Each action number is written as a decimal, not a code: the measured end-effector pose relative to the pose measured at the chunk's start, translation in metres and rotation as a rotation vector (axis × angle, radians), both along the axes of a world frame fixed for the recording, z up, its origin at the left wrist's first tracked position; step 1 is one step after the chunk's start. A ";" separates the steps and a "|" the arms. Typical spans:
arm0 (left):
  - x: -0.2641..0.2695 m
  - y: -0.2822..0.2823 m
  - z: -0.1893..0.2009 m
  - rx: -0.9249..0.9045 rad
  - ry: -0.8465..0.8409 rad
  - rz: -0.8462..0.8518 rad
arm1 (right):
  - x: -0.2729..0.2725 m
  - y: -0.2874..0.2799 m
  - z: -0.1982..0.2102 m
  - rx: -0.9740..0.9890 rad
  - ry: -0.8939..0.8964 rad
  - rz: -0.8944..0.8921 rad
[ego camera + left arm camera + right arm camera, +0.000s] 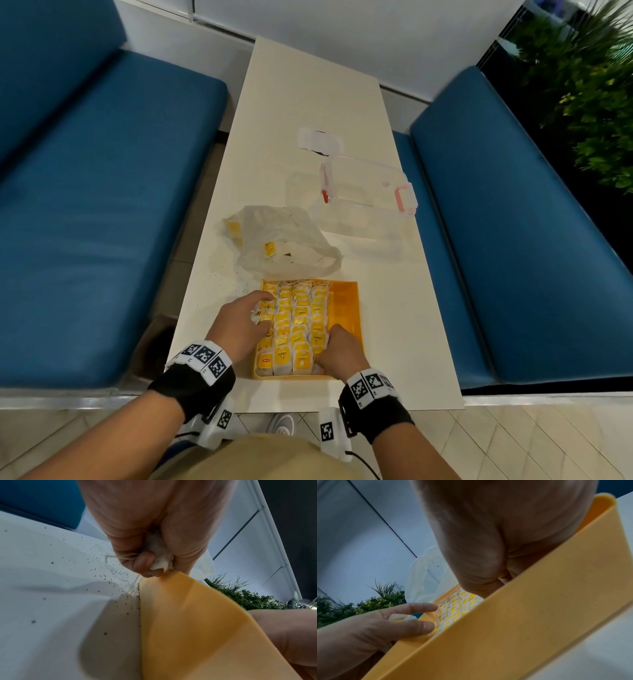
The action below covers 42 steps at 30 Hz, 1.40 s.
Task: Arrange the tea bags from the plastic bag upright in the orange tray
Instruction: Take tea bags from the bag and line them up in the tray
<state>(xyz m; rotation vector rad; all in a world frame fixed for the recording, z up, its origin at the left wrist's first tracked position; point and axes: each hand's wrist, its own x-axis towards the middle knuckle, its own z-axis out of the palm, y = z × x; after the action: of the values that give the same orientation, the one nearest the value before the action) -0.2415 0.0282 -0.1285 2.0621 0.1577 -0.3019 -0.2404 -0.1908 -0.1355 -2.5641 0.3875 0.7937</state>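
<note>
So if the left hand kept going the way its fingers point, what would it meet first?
Probably the far tea bags standing in the tray; the left hand already rests on the near ones, holding one. Beyond lies the plastic bag.

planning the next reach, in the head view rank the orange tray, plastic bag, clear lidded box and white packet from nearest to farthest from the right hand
1. orange tray: the right hand rests in it, at the near right side.
2. plastic bag: just beyond the tray's far edge, to the left.
3. clear lidded box: farther up the table, on the right.
4. white packet: farthest, past the box.
</note>
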 end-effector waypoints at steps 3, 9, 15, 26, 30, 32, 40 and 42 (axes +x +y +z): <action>-0.001 0.000 0.001 -0.013 0.004 -0.001 | 0.000 0.001 0.001 0.014 0.008 0.002; -0.001 0.001 0.001 -0.023 0.008 0.000 | -0.001 0.001 0.001 0.050 -0.008 -0.016; 0.000 0.002 0.000 -0.047 0.010 -0.004 | 0.000 -0.001 -0.003 0.090 -0.008 -0.036; 0.001 0.004 -0.002 -0.062 0.015 -0.017 | 0.005 0.002 0.010 0.115 -0.058 -0.109; 0.001 0.003 -0.002 -0.058 0.014 -0.028 | 0.004 0.003 0.006 0.121 -0.075 -0.079; 0.002 0.004 -0.002 -0.063 0.042 -0.038 | 0.004 0.002 0.007 0.128 -0.072 -0.084; 0.012 0.011 0.028 -0.452 0.196 0.138 | 0.011 -0.004 0.038 0.108 -0.153 -0.051; 0.015 0.010 0.038 -0.675 0.363 0.174 | 0.014 0.002 0.052 0.164 -0.237 -0.025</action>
<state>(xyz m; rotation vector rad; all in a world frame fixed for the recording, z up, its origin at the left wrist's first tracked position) -0.2268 0.0378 -0.0908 1.3045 0.3953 -0.5370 -0.2264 -0.1884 -0.0830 -2.4575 0.2669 0.4833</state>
